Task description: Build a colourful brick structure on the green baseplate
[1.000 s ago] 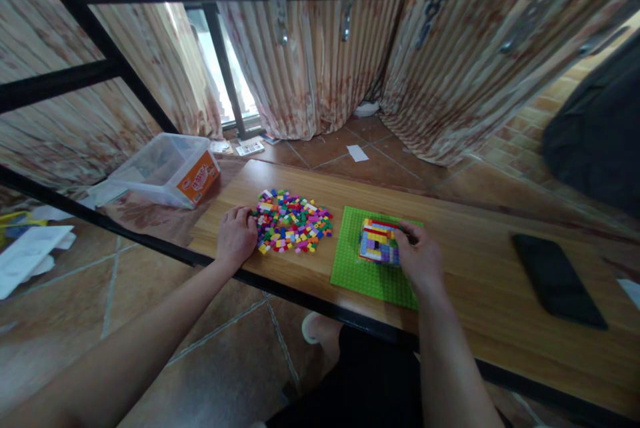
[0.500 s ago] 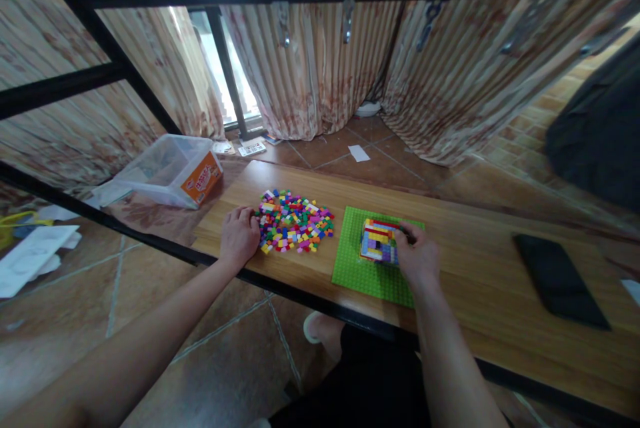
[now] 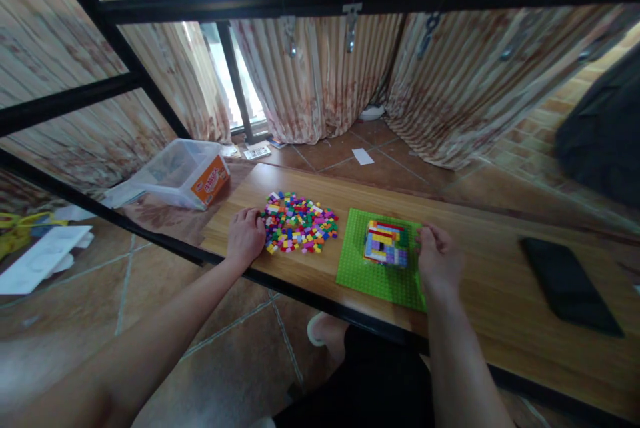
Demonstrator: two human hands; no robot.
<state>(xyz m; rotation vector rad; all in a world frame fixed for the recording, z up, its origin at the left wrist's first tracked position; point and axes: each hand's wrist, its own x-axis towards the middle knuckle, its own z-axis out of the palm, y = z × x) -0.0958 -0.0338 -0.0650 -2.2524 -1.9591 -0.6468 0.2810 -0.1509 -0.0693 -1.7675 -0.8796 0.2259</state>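
Note:
A multicoloured toy-brick build sits on a green studded baseplate on the wooden table. My right hand is at the baseplate's right edge, apart from the build. Its fingers are curled together, and whatever may be between them is hidden. To the left lies a loose pile of small coloured bricks. My left hand rests on the tabletop against the pile's left side, palm down with fingers laid out and slightly bent; the fingertips touch the nearest bricks.
A black phone-like slab lies on the table at the right. Beyond the table's left end stands a clear plastic box with an orange label. A black metal bar runs along the near edge, and another crosses above.
My right hand has moved right, off the brick build to the edge of the baseplate, uncovering the build's right side. My left hand stays by the pile. The view has shifted slightly.

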